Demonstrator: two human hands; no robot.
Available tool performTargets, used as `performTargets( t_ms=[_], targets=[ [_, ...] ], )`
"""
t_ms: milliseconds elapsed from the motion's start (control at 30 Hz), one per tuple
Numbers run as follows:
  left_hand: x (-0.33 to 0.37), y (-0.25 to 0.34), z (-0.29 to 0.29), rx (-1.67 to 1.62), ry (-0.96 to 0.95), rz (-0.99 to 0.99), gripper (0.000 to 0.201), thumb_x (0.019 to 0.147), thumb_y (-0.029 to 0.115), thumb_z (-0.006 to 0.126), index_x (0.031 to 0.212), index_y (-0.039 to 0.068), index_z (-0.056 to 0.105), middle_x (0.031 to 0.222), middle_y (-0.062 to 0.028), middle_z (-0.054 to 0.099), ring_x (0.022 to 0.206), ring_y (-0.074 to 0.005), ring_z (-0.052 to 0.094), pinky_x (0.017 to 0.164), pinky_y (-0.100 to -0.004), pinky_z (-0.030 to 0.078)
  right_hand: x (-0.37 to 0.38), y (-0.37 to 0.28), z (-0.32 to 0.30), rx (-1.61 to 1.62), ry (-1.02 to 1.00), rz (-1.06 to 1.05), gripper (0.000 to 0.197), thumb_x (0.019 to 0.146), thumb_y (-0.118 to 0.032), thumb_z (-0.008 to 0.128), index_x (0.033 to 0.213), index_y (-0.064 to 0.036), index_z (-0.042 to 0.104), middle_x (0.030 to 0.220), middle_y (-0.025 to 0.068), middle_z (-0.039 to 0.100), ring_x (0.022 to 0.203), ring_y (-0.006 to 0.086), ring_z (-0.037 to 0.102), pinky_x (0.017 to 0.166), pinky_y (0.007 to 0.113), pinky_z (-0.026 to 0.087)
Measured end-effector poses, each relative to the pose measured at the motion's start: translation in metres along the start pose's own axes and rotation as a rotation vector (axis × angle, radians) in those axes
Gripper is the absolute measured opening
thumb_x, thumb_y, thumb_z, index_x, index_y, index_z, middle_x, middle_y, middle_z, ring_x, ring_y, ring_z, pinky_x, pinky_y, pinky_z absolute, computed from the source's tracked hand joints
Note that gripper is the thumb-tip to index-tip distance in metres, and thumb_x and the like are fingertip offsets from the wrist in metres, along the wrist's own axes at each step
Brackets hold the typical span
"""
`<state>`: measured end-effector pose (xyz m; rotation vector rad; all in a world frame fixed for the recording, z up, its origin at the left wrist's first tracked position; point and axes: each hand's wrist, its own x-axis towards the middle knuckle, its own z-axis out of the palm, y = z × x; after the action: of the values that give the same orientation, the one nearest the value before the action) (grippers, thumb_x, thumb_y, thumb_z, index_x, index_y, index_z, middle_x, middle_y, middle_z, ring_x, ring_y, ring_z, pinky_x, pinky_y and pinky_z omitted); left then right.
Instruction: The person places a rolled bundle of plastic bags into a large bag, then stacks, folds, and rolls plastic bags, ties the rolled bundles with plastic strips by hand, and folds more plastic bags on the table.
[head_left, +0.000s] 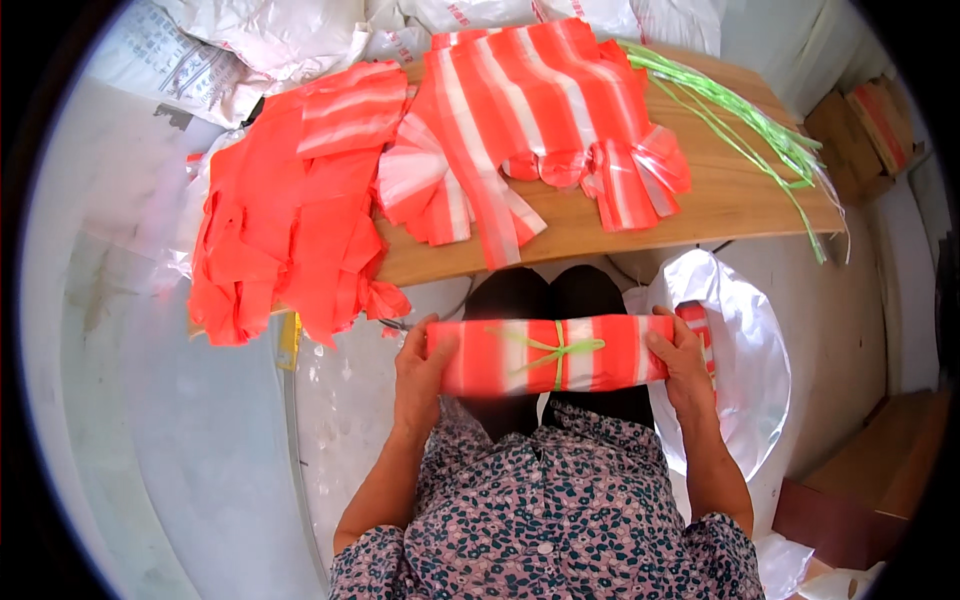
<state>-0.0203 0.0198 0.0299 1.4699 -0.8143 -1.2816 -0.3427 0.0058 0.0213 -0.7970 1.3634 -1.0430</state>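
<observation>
Table (720, 205) farthest off; white sack (752, 375) open, just beside right hand (685, 362), well apart from left hand (420, 368); striped bundle (535, 375) between both, long axis left-right, right end toward sack; each hand pinching its own end; green tie (559, 352) round middle

The scene is brightly lit; glare is thrown off the shiny white plastic sack (745, 350). The red-and-white striped plastic bundle (610, 365) is blurred at left; outer lines are bowed.
</observation>
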Motion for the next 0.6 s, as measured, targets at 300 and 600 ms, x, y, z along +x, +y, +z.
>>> performTargets(
  t_ms=[300,600],
  targets=[
    [0.058,0.087,0.009,0.078,0.083,0.379,0.046,0.087,0.004,0.053,0.131,-0.004,0.042,0.117,-0.0124,0.055,0.103,-0.0158,0.054,0.088,-0.0275,0.044,0.057,-0.072,0.051,0.069,0.099,-0.333,0.048,0.081,-0.009,0.064,0.125,0.0025,0.050,0.111,0.0093,0.057,0.098,0.0145,0.055,0.085,0.026,0.045],
    [0.128,0.059,0.004,1.034,0.557,0.939,0.038,0.082,0.005,0.055,0.119,-0.002,0.054,0.111,-0.0158,0.058,0.099,-0.0283,0.057,0.087,-0.0368,0.045,0.109,-0.067,0.086,-0.777,0.425,-1.040,0.040,0.078,-0.009,0.062,0.116,-0.0003,0.055,0.116,0.0212,0.052,0.108,0.0380,0.049,0.093,0.042,0.040]
  ],
)
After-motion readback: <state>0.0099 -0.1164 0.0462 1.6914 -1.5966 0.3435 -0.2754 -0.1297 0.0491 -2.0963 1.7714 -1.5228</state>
